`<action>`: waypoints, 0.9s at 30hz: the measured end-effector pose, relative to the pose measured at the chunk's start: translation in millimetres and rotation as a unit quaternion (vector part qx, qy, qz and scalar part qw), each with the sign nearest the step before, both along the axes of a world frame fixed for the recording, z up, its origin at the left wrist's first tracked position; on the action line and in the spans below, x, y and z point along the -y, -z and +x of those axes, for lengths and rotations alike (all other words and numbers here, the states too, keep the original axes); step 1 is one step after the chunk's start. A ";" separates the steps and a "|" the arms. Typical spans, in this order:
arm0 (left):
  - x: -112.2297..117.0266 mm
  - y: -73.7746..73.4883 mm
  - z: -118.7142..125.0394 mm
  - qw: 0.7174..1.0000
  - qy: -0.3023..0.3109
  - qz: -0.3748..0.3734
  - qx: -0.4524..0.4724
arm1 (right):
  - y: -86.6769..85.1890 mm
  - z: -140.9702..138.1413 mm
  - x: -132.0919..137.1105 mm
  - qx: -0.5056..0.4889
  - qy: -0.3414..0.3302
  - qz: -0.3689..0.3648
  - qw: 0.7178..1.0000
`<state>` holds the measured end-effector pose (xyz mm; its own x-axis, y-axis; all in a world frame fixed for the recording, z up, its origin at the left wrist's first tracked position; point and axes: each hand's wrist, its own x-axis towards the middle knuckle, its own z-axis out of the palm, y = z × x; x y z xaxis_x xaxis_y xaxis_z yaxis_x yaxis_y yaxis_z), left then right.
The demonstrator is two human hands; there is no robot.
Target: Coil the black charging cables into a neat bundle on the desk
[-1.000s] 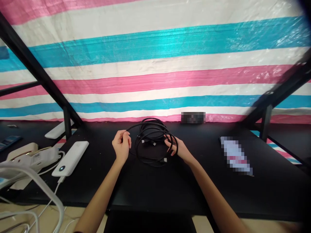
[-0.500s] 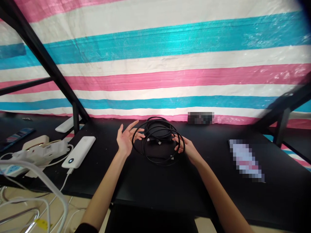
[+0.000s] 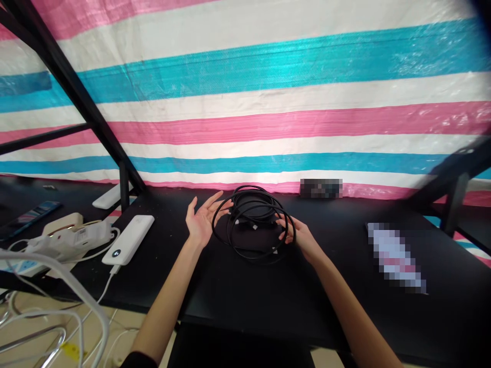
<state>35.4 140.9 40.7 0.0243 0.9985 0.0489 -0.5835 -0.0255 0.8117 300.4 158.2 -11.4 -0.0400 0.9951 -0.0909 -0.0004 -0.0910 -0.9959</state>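
A loose coil of black cables [image 3: 251,221] with small plugs lies on the black table [image 3: 268,296], near the striped sheet behind. My left hand [image 3: 202,221] is open, palm up, fingers spread, with its fingertips at the left loop of the coil. On the right side of the coil my right hand [image 3: 297,234] has its fingers curled over the loops and pinches them.
A white power bank [image 3: 129,238] lies left of my left hand with a white cord running from it. Further left are a white charger, more white cords and a phone. A blurred flat item [image 3: 397,256] lies to the right. Black frame posts stand at both sides.
My left hand let go of the left loop and opened, palm up. My right hand stays on the coil. The view has shifted a little to the left.
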 end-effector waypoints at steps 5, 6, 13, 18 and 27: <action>-0.4 -1.2 0.1 1.000 0.000 -0.004 0.013 | 2.5 0.0 -1.3 -0.001 -0.003 0.001 1.000; -0.6 -1.0 1.0 1.000 0.001 0.001 -0.003 | 3.0 -0.3 -1.5 0.000 -0.003 0.002 1.000; -2.6 12.7 11.9 0.981 -0.049 0.071 -0.177 | 1.9 -3.3 -0.1 0.002 0.000 0.003 1.000; -5.8 20.0 13.3 0.973 -0.084 0.092 -0.195 | -7.1 -3.2 6.0 -0.032 -0.070 -0.038 0.996; -16.9 24.4 2.0 0.958 -0.225 0.100 -0.148 | -22.2 2.8 10.1 -0.175 -0.102 -0.076 0.976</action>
